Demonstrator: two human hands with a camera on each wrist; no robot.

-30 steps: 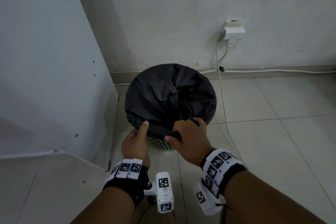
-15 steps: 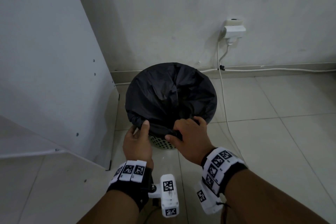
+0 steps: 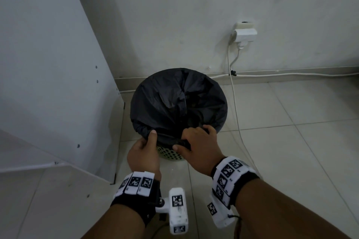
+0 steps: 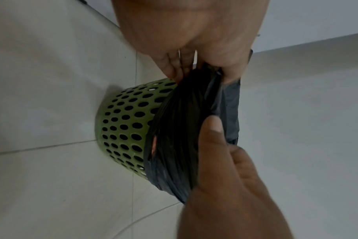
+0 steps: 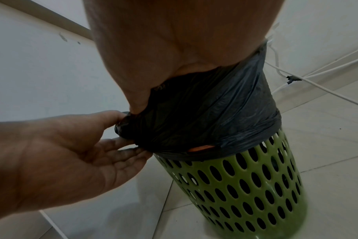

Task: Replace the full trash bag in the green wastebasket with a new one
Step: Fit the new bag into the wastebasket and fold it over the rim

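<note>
A green perforated wastebasket (image 3: pixel 169 155) (image 4: pixel 123 126) (image 5: pixel 245 186) stands on the tiled floor by the wall. A black trash bag (image 3: pixel 178 106) (image 4: pixel 178 129) (image 5: pixel 204 113) lines it, its edge folded down over the rim. My left hand (image 3: pixel 149 141) (image 4: pixel 213 129) (image 5: pixel 129 135) pinches the near-left part of that folded edge, thumb on top and fingers underneath. Close beside it, my right hand (image 3: pixel 189 139) (image 4: pixel 202 69) (image 5: pixel 139 103) grips the bunched near edge. An orange strip (image 5: pixel 202 148) shows through a slit in the bag's hem. The bag's contents are hidden.
A white cabinet panel (image 3: pixel 48 64) stands close on the left of the basket. On the wall is a socket with a white plug (image 3: pixel 245 33). Its white cable (image 3: pixel 236 106) runs down and along the floor just right of the basket. Open tiles lie to the right.
</note>
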